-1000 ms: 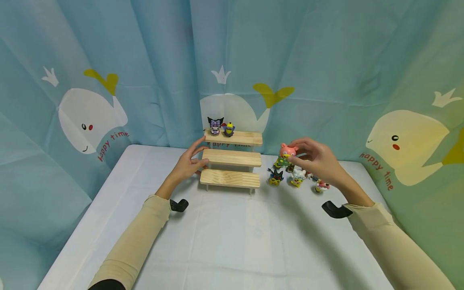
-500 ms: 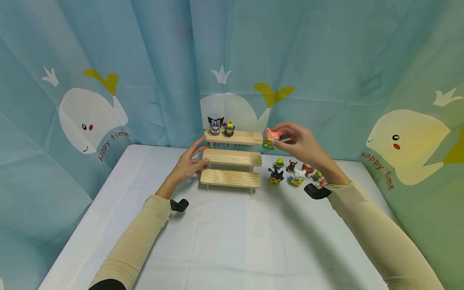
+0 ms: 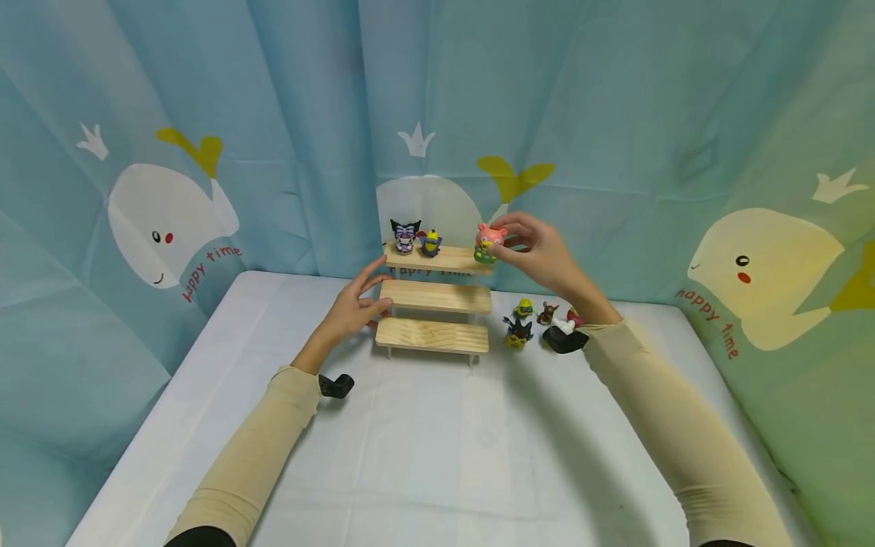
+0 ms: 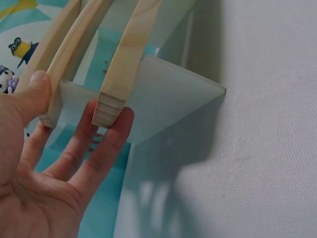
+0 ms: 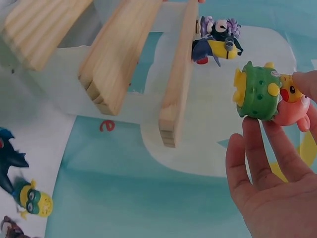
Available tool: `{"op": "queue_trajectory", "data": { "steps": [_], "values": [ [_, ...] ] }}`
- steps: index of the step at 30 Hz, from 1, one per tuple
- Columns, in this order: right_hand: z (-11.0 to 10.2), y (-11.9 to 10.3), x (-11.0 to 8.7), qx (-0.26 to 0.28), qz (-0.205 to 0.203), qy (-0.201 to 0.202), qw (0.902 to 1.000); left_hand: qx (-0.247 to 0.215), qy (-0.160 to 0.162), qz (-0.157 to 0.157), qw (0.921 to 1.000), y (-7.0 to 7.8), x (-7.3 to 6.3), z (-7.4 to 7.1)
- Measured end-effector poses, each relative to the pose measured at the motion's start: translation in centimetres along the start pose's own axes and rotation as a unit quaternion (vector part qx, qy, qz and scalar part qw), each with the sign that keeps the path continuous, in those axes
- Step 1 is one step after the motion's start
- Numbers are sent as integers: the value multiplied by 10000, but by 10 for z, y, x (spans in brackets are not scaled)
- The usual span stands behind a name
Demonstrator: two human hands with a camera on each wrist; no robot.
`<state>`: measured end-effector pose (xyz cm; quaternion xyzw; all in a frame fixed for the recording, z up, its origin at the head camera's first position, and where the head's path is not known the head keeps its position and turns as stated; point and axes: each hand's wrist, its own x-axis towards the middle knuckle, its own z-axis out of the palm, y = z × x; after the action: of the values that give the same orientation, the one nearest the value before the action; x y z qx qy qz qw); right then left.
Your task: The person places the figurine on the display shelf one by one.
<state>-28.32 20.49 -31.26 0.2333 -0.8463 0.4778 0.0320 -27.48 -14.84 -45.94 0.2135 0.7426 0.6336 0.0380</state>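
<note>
My left hand (image 3: pixel 349 308) grips the left end of a three-tier wooden shelf (image 3: pixel 435 297), with thumb and fingertips on its board ends (image 4: pixel 110 110). My right hand (image 3: pixel 536 251) pinches a figurine with a pink head and green, yellow-spotted body (image 3: pixel 487 245) by its head. It is at the right end of the top board; in the right wrist view, the figurine's green base (image 5: pixel 258 91) is apart from the board. At the top board's left stand a black-and-purple figurine (image 3: pixel 405 237) and a yellow figurine with a dark cape (image 3: pixel 431 243).
Several small figurines stand on the table right of the shelf, among them a dark spiky one (image 3: pixel 518 333), a green-and-yellow one (image 3: pixel 523 308) and a brown one (image 3: pixel 548 313). My right forearm partly hides this group. A whale-print curtain (image 3: pixel 601 152) hangs behind the white-covered table (image 3: pixel 424 441).
My right hand has carried the pink-headed figurine left and up, from above the group of figurines to the top board's right end. The left hand stays at the shelf.
</note>
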Motion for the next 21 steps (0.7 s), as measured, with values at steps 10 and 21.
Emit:
{"op": "queue_trajectory", "data": {
  "steps": [10,21],
  "values": [
    [14,2,20,200,-14,76,9998,-31,-19,16,10000,-5,2,-2],
    [28,10,33,564,162,201,9981,-185,-98,-45,9998,17,-4,0]
  ]
}}
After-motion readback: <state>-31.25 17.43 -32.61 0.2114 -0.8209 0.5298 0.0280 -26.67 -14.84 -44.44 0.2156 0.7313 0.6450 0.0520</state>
